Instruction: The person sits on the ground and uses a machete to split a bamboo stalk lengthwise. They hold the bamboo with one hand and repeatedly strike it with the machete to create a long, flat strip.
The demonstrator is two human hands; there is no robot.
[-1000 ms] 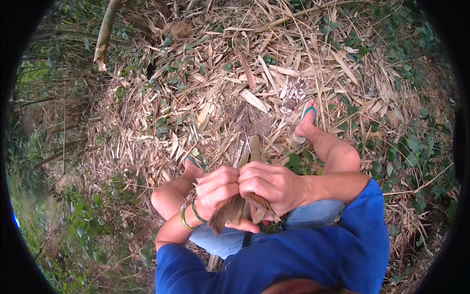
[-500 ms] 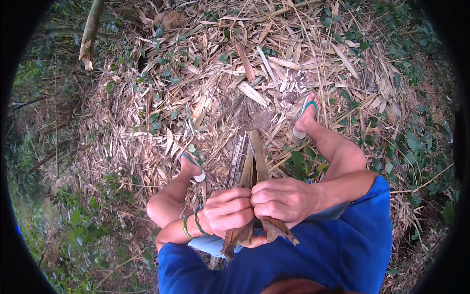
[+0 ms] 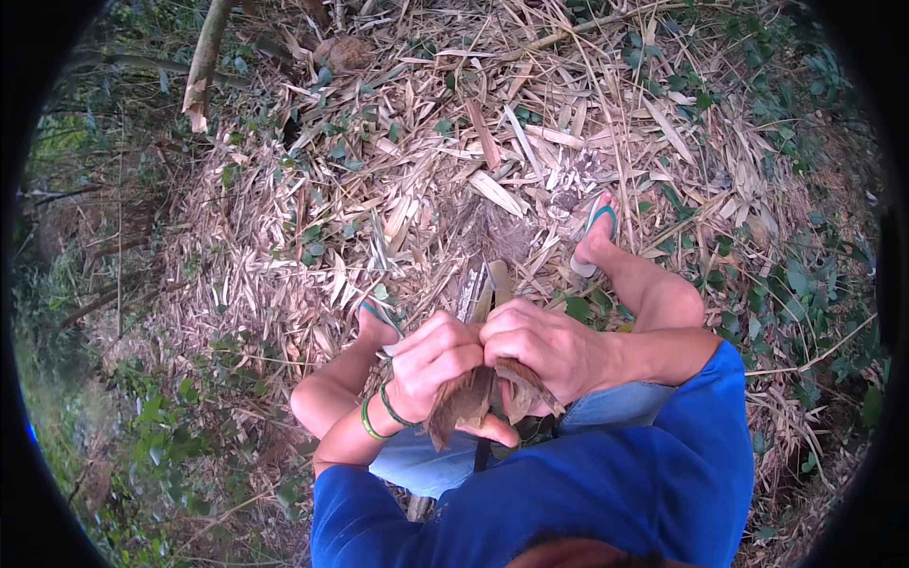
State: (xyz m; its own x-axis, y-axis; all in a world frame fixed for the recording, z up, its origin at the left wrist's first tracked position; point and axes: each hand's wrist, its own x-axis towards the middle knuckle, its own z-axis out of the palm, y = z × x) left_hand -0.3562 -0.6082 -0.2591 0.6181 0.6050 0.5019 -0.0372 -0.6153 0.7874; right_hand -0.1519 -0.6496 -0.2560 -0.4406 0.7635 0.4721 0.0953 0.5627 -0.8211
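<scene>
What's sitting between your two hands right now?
In the head view, a brown dried bamboo sheath; the left hand and right hand both grip it.

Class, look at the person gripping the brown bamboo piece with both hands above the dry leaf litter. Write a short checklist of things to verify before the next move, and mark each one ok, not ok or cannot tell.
1. Left hand closed on the brown bamboo piece: ok.
2. Right hand closed on the same piece: ok.
3. Pale strips sticking up above the hands, free of the leaf litter: ok.
4. Both feet planted: the right sandal is flat on the litter, the left foot is partly hidden: cannot tell.
5. Any blade or tool in the hands: cannot tell.
6. Wristbands clear of the piece: ok.
</scene>
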